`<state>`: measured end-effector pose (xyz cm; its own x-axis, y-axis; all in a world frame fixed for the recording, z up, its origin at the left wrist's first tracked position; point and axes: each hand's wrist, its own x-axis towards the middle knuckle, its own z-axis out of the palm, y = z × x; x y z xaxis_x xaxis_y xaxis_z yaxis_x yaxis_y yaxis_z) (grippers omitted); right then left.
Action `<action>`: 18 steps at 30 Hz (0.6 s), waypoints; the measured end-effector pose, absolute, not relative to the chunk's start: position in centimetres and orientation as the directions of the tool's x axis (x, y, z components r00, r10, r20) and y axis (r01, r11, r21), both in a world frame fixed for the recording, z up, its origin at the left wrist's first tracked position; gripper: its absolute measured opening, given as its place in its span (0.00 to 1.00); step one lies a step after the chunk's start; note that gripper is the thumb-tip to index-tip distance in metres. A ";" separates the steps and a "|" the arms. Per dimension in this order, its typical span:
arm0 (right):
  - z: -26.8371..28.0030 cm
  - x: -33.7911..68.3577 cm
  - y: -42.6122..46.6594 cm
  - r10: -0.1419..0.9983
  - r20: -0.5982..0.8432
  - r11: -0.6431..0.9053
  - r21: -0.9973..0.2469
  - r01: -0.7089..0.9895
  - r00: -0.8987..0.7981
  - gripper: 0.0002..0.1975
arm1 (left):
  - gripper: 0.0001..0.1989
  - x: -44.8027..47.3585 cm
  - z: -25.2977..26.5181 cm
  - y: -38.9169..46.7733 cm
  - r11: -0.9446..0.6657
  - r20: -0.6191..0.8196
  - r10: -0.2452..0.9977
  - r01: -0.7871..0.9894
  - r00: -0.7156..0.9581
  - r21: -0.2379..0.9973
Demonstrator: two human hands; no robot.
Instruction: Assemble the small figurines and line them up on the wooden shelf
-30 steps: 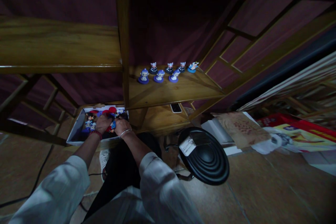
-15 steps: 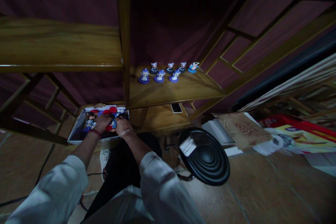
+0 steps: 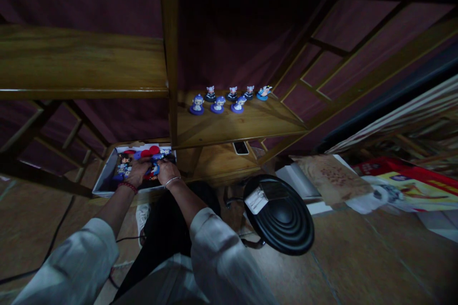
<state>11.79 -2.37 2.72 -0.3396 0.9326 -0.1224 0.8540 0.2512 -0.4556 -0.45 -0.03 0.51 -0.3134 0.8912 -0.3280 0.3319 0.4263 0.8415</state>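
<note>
Shifted: since the earlier frame, the bare left hand (image 3: 139,171) has been drawn slightly toward the near wall of a white rectangular cardboard box (image 3: 103,172); the bare right hand (image 3: 166,170) has been kept almost in place.
Cardboard: thin, straight walls are shown by the box, which is set on a smooth, low wooden board (image 3: 211,159).
Painted figures: small, rounded, multicoloured figurines (image 3: 123,169) are crowded inside the box; smooth red rounded pieces (image 3: 153,149) are seen by its far wall.
Red beads: a beaded red bracelet (image 3: 128,185) is worn above the left hand, which is laid over the figurines in the box; whether anything is gripped cannot be told.
Pale metal: a slim silvery bracelet (image 3: 172,180) is worn above the right hand, which is bent down beside blue-and-white shapes near the box's right end; its fingertips are hidden, so its hold cannot be told.
Grained wood: above and right of the box, purple-and-white round-based figures (image 3: 217,105) are lined up on a yellowish-brown wooden shelf (image 3: 232,126), dark-bodied figures (image 3: 233,93) behind them.
Ridged black: right of the box, a round black stool seat (image 3: 286,219) is moulded in concentric rings.
</note>
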 end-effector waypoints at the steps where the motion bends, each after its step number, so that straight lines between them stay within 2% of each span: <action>1: 2.7 11.8 -2.4 0.932 -0.118 0.255 -0.455 0.853 -0.342 0.19 | 0.15 -0.4 0.7 -0.1 0.438 -0.345 0.884 0.302 -0.316 0.847; 8: 2.6 11.7 -2.3 0.929 -0.156 0.239 -0.443 0.864 -0.336 0.21 | 0.16 0.0 2.3 -0.6 0.517 -0.473 0.836 0.110 -0.278 0.849; 13: 2.9 11.8 -2.4 0.927 -0.154 0.244 -0.447 0.861 -0.342 0.25 | 0.15 0.2 2.5 -0.6 0.504 -0.456 0.845 0.131 -0.278 0.854; 18: 3.2 11.8 -2.5 0.931 -0.173 0.218 -0.444 0.869 -0.321 0.33 | 0.12 0.5 2.0 -0.5 0.442 -0.431 0.870 -0.009 -0.242 0.897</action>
<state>11.79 -2.47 3.21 -0.3215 0.9311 -0.1725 0.8691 0.2178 -0.4442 0.52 -0.49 1.99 -0.2415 0.8695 -0.4308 -0.0094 0.4418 0.8971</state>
